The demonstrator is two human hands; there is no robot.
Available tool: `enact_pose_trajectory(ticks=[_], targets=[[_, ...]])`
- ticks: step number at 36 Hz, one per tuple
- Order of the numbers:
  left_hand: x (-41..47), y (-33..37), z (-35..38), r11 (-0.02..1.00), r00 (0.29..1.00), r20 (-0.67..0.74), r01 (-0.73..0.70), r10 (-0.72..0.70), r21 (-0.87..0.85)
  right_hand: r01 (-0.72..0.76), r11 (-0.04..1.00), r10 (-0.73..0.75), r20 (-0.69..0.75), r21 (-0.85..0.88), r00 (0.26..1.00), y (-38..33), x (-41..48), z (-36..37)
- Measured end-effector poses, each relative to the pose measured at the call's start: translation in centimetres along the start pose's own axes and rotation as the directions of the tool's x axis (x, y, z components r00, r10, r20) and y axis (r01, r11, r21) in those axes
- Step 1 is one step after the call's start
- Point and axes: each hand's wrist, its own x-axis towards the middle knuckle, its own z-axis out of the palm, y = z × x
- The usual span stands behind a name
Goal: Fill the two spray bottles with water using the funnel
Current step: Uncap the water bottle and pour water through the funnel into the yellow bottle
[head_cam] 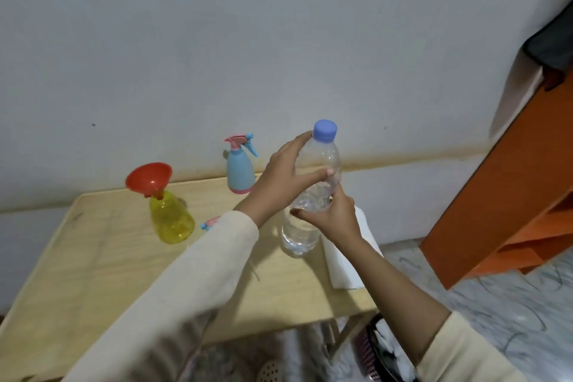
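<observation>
Two hands (280, 178) (333, 215) grip the capped water bottle (313, 195) above the worktop (93, 273).
Funnel (148, 178) sits in the yellow sprayer (172, 220); blue sprayer (239, 172) stands behind, head on. Next, likely: uncap and pour.

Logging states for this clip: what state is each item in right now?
Water bottle: capped, part full, held by both hands.
Yellow spray bottle: upright, head off, funnel in neck.
Blue spray bottle: upright, spray head on.
Left hand: grip on bottle.
Right hand: grip on bottle.
</observation>
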Motion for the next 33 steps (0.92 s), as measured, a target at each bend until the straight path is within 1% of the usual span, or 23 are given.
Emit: enact_pose_trajectory(ticks=[6, 9, 14, 19, 22, 27, 30, 33], targets=[[-4.7, 0.4, 0.1, 0.999, 0.999, -0.043, 0.033, -0.032, 0.024, -0.007, 1.0, 0.008, 0.073, -0.013, 0.997, 0.4, -4.3, 0.2], [-6.0, 0.6, 0.2, 0.999, 0.998, -0.046, 0.044, -0.043, 0.01, -0.003, 1.0, 0.002, 0.106, 0.011, 0.994, 0.3, -5.5, 0.1], [-7.2, 0.7, 0.5, 0.999, 0.997, -0.064, 0.04, -0.041, -0.019, -0.003, 1.0, 0.001, 0.13, 0.013, 0.991, 0.5, -6.5, 0.1], [-7.8, 0.6, 0.7, 0.998, 0.995, -0.084, 0.041, -0.045, -0.048, -0.007, 1.0, 0.005, 0.125, 0.012, 0.992, 0.7, -7.1, 0.5], [-7.8, 0.5, 0.6, 0.998, 0.997, -0.07, 0.039, -0.042, -0.046, -0.01, 0.999, 0.004, 0.155, 0.034, 0.988, 0.6, -7.1, 0.5], [-7.3, 0.0, -0.6, 0.998, 0.998, -0.034, 0.045, -0.046, -0.036, 0.086, 0.985, -0.111, 0.169, 0.148, 0.979, -1.2, -6.0, -0.7], [-7.0, 0.0, -1.3, 1.0, 0.999, -0.034, 0.015, -0.016, -0.022, 0.174, 0.973, -0.209, 0.25, 0.153, 0.946, -2.4, -5.2, -1.4], [-6.5, 1.0, -2.1, 0.995, 0.998, -0.058, -0.024, 0.018, -0.101, 0.208, 0.965, -0.246, 0.274, 0.161, 0.93, -3.1, -4.5, -1.6]])
